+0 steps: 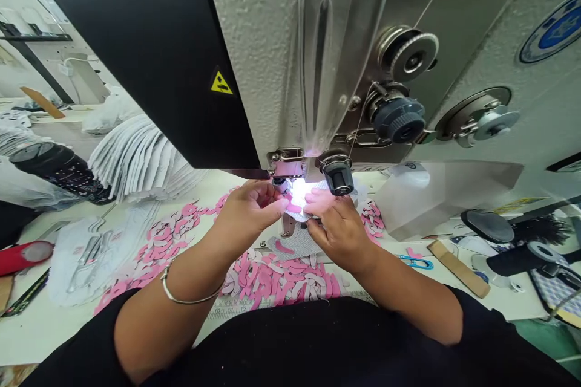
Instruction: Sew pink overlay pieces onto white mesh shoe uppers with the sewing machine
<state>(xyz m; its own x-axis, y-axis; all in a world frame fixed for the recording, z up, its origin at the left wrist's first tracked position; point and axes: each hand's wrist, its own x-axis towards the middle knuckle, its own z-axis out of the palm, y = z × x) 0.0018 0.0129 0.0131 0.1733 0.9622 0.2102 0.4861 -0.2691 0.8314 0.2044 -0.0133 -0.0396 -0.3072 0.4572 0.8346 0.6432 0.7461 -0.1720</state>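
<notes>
The left hand (252, 208) is nearly closed, fingers curled and thumb meeting forefinger in a narrow pinch on the far edge of the grey fabric piece (297, 243). The right hand (338, 227) sits just beside it, fingers bent down and gripping the same piece from the other side. The fingertips of the two hands almost meet. The lamp glare between them washes out the exact point of contact.

The fabric piece lies between and under both hands and hangs toward the person below the knuckles. A pink strip (285, 248) on it shows just below the right hand's thumb. Directly beyond the fingertips stands the presser foot (282, 184) of the sewing machine (254, 42), whose head rises above both hands.

Below the wrists, a heap of pink cut-outs (276, 281) covers the bench (40, 326) and trails off past the left hand. A thin bracelet (181, 296) rings the left wrist. Well out beyond the left hand leans a stack of white pieces (131, 157). A blue clip (415, 262) lies near the right forearm
</notes>
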